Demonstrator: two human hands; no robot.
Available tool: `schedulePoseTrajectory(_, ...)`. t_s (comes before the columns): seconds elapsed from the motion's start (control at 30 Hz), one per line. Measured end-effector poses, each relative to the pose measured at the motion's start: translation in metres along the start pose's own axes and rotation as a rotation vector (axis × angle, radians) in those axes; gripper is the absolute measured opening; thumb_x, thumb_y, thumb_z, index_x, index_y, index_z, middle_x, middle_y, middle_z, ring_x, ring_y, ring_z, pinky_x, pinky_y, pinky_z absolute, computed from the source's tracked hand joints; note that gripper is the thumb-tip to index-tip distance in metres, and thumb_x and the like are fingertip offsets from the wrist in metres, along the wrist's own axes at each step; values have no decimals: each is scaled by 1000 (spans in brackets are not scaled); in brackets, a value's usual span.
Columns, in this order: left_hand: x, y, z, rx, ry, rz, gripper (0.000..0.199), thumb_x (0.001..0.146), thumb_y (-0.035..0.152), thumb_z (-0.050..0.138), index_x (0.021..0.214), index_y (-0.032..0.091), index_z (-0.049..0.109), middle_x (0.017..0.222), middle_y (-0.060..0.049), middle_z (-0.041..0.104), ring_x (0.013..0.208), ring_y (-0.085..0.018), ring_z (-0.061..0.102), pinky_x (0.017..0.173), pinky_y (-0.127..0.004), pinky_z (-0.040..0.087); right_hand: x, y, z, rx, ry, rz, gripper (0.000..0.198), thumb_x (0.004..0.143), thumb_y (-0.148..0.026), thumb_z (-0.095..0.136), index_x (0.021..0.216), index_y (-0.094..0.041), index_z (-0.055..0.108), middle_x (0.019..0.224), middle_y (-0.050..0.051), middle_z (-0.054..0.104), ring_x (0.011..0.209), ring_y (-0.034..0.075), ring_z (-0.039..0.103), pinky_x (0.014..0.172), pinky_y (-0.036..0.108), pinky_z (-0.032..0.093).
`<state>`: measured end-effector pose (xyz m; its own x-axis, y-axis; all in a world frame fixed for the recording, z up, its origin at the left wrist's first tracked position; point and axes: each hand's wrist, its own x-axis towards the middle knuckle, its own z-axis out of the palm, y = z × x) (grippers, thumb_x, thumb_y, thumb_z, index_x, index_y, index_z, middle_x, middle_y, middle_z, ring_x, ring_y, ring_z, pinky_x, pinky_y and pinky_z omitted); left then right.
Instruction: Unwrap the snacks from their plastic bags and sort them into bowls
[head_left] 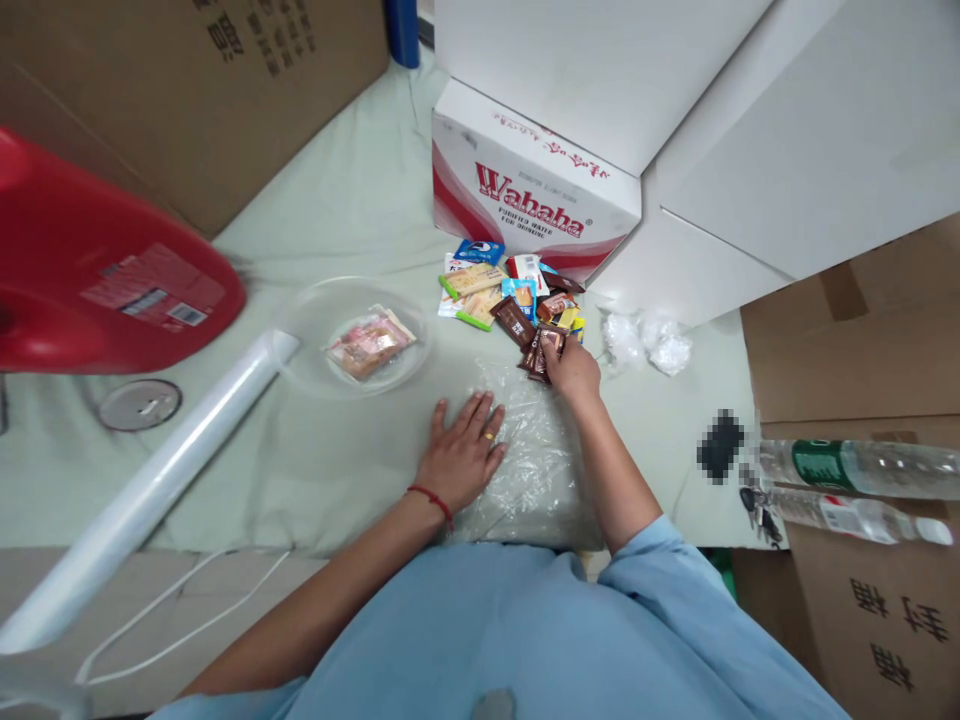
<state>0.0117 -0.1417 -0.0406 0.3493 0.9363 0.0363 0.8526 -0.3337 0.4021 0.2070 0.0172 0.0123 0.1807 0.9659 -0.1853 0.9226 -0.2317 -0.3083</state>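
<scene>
My left hand lies flat with fingers spread, its fingertips at the edge of a clear plastic bag on the pale green cloth. My right hand is closed on a brown-wrapped snack at the near side of a snack pile. Other brown packets lie against it, and which ones are gripped is partly hidden by the fingers. In the pile are a yellowish wafer packet, a blue packet and a dark brown packet. To the left, a clear round bowl holds a pinkish snack packet.
Behind the pile stands a white and red Wahaha carton. Crumpled plastic lies to its right. A red jug, a round metal lid and a plastic film roll are left. Bottles and keys are right.
</scene>
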Motion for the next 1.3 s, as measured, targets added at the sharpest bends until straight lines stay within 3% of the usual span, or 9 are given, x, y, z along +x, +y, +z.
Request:
schedulePoseTrajectory(0.3,1,0,0,52,-3,-1,55,108,42,38,159,22,49,172,-13,36,160,-30,33,131,-67,4,18,2,22,330,8,85,51,85,-55,75,118,-18,64,102,11,76,93,28,72,82,36,54)
schedulePoseTrajectory(0.5,1,0,2,70,17,1,56,107,42,41,159,24,48,171,-13,37,159,-32,36,131,-67,6,22,1,31,392,98,-10,45,75,-50,80,104,-19,63,102,8,71,93,25,65,86,37,51)
schedulePoseTrajectory(0.7,1,-1,2,84,11,4,56,107,43,40,158,22,50,170,-14,38,158,-31,37,131,-66,4,-1,-16,36,566,37,-136,42,84,-39,73,118,-22,56,101,4,74,90,23,69,85,36,52)
schedulePoseTrajectory(0.8,1,0,1,90,13,1,55,108,43,39,157,23,50,171,-14,37,159,-30,36,131,-65,3,-9,-15,27,648,47,-202,45,85,-37,72,124,-23,56,100,3,76,89,23,71,87,37,54)
schedulePoseTrajectory(0.9,0,0,2,76,7,-3,55,108,42,39,158,23,49,171,-13,37,159,-30,36,131,-65,4,-7,13,-6,702,226,-279,43,86,-41,69,125,-24,59,112,4,77,99,22,71,95,38,54)
schedulePoseTrajectory(1.0,0,-1,2,64,0,0,55,107,42,39,159,23,49,171,-13,36,159,-31,35,132,-65,4,-2,65,-52,573,376,-235,47,86,-44,68,128,-24,62,117,6,76,101,24,70,96,39,54)
schedulePoseTrajectory(1.1,1,-1,2,72,3,2,55,108,41,38,158,22,49,171,-13,37,159,-31,36,131,-65,3,-2,116,-81,322,257,-114,51,82,-40,72,130,-23,66,109,6,77,96,25,71,92,40,54)
schedulePoseTrajectory(1.2,2,0,1,86,10,2,54,108,41,38,157,21,51,170,-14,38,158,-31,37,131,-66,3,-14,141,-79,71,49,-52,57,83,-35,73,137,-20,63,111,9,76,98,26,70,90,38,53)
schedulePoseTrajectory(1.3,2,1,1,109,20,4,53,108,40,39,156,22,51,171,-13,37,158,-30,37,131,-65,2,-32,143,-60,-171,2,-88,46,95,-38,62,136,-17,63,118,15,73,109,30,65,91,39,50)
